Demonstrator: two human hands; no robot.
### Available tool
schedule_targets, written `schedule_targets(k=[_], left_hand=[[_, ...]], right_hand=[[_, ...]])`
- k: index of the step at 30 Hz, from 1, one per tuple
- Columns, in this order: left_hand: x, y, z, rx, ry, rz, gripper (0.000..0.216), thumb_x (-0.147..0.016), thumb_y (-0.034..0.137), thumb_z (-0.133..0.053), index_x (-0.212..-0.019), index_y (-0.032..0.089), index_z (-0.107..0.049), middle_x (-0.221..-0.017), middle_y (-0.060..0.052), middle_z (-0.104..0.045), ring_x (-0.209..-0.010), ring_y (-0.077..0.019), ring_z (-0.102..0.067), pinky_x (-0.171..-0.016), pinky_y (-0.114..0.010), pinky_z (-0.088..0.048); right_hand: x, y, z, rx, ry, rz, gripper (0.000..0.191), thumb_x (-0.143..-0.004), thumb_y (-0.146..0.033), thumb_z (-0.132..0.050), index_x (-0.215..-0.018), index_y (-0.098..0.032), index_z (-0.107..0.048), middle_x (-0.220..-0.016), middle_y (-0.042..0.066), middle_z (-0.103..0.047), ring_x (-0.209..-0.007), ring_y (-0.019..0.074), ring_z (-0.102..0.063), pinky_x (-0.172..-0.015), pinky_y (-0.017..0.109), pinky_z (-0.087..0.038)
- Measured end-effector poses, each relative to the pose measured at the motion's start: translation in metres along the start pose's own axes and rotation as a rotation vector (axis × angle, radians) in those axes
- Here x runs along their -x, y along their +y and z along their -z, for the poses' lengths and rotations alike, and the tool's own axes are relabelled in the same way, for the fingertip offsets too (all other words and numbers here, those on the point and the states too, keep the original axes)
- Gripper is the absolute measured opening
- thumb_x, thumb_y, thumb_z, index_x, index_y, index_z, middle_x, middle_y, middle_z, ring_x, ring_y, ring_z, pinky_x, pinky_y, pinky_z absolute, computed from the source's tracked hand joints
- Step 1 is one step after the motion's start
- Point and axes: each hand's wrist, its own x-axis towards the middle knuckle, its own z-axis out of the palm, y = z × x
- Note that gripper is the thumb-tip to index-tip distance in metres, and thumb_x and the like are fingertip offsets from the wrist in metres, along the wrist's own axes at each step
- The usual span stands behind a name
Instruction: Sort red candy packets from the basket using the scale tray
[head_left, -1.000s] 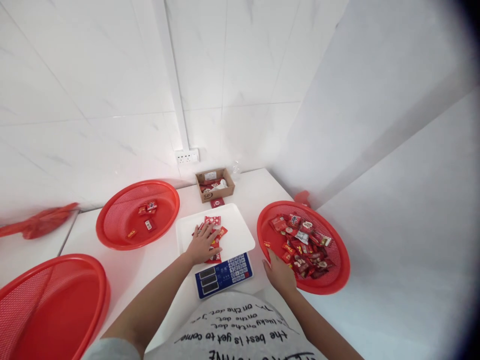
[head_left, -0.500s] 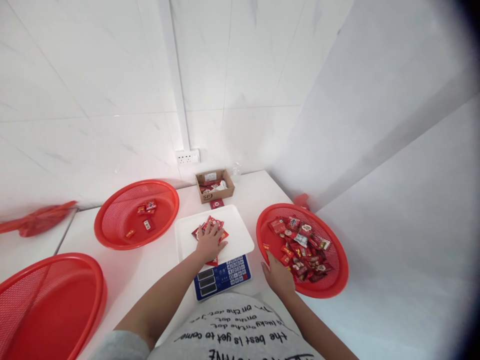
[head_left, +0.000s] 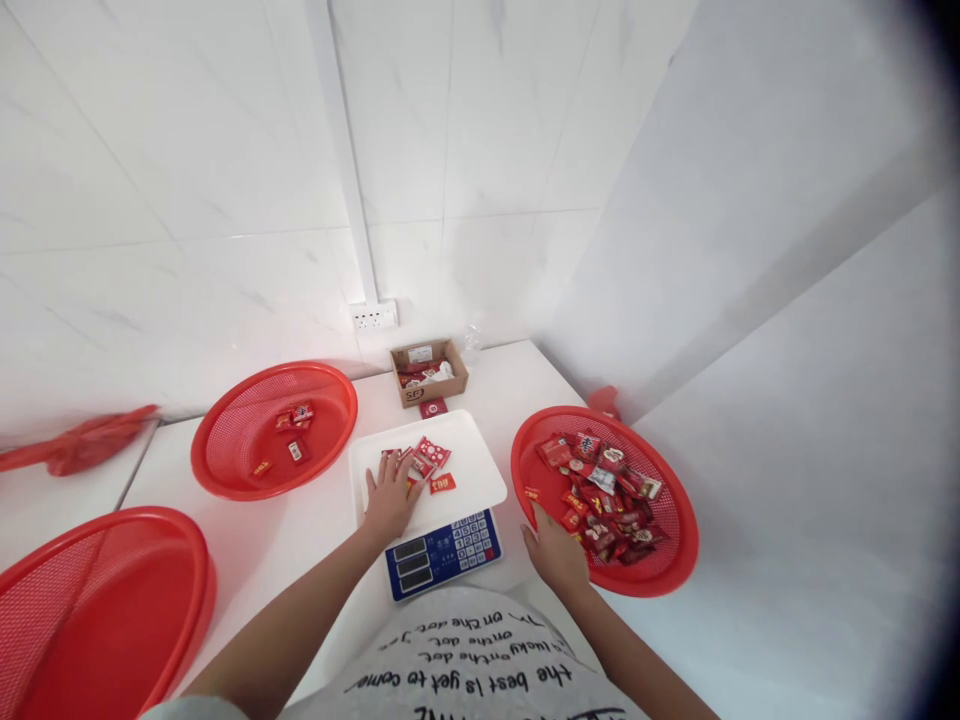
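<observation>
My left hand [head_left: 391, 503] lies over the left part of the white weighing tray [head_left: 472, 465], fingers spread on several red snack packets [head_left: 427, 455]. Its palm and fingers partly cover the packets beneath. A small orange-red packet [head_left: 442, 483] lies to the right of the fingers. Below the tray shows the blue keypad panel of the scale [head_left: 442, 553]. My right hand [head_left: 559, 555] is closed over the near left rim of a red basket [head_left: 679, 550], thumb on the outer side. Inside that basket is a heap of red snack packets [head_left: 611, 500].
Another red basket [head_left: 225, 475] with a few packets stands left of the scale. A larger red basket [head_left: 196, 590] is at the near left. Behind the scale are a cardboard box [head_left: 439, 390] with packets and a wall socket [head_left: 373, 315]. A red bag [head_left: 97, 440] lies far left.
My left hand has slid left and nearer to me over the tray. The packets there are now more spread, with the orange-red one uncovered. My right hand has stayed at the basket rim.
</observation>
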Motion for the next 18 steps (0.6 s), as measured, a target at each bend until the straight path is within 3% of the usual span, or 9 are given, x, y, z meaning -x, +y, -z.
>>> schedule_targets(k=[3, 8, 12, 18], left_hand=[[0.007, 0.010, -0.015, 0.096, 0.034, 0.176, 0.054, -0.088, 0.047, -0.030, -0.135, 0.022, -0.032, -0.147, -0.014, -0.022, -0.136, -0.0313, -0.014, -0.102, -0.062, -0.015], [0.006, 0.033, -0.023, 0.261, 0.120, 0.288, 0.056, -0.087, 0.048, -0.031, -0.135, 0.021, -0.029, -0.149, -0.014, -0.014, -0.136, -0.0328, -0.011, -0.103, -0.059, -0.020], [0.009, 0.045, -0.022, 0.317, 0.131, 0.199, 0.056, -0.088, 0.045, -0.032, -0.136, 0.017, -0.027, -0.150, -0.013, -0.006, -0.137, -0.0277, -0.007, -0.107, -0.046, -0.023], [0.017, 0.041, -0.023, 0.163, 0.069, 0.031, 0.059, -0.084, 0.044, -0.041, -0.138, 0.022, -0.028, -0.150, -0.012, -0.012, -0.137, -0.0308, -0.002, -0.105, -0.058, -0.012]], right_hand=[[0.000, 0.000, 0.000, -0.001, -0.008, 0.000, 0.049, -0.089, -0.033, -0.028, -0.134, -0.013, -0.031, -0.119, 0.014, -0.057, -0.103, 0.0221, -0.057, -0.081, 0.031, -0.041], [-0.001, 0.002, -0.003, -0.007, 0.008, 0.008, 0.049, -0.089, -0.033, -0.029, -0.134, -0.013, -0.031, -0.121, 0.014, -0.056, -0.101, 0.0230, -0.057, -0.080, 0.032, -0.041], [-0.001, 0.002, -0.004, -0.014, 0.014, 0.014, 0.048, -0.089, -0.032, -0.030, -0.133, -0.014, -0.032, -0.118, 0.014, -0.058, -0.099, 0.0223, -0.058, -0.078, 0.031, -0.041], [0.000, 0.003, -0.002, -0.005, 0.004, 0.017, 0.048, -0.089, -0.032, -0.030, -0.133, -0.014, -0.033, -0.115, 0.014, -0.059, -0.098, 0.0230, -0.059, -0.077, 0.031, -0.041]])
